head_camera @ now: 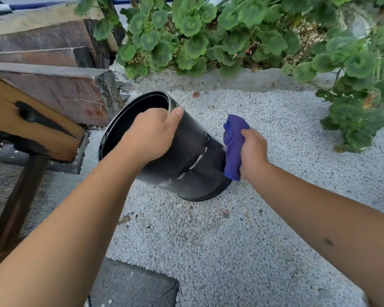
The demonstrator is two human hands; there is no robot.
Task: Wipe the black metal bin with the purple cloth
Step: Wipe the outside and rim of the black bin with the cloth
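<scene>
Black and cylindrical, the metal bin (186, 156) stands tilted on the white gravel ground (231, 240), its open mouth leaning toward the wooden bench (31, 129) at the left edge. The left hand (151, 134) is clamped over the bin's rim, thumb outside. The right hand (252, 151) is fisted around a bunched purple cloth (233, 145), which is pressed against the bin's lower side wall.
</scene>
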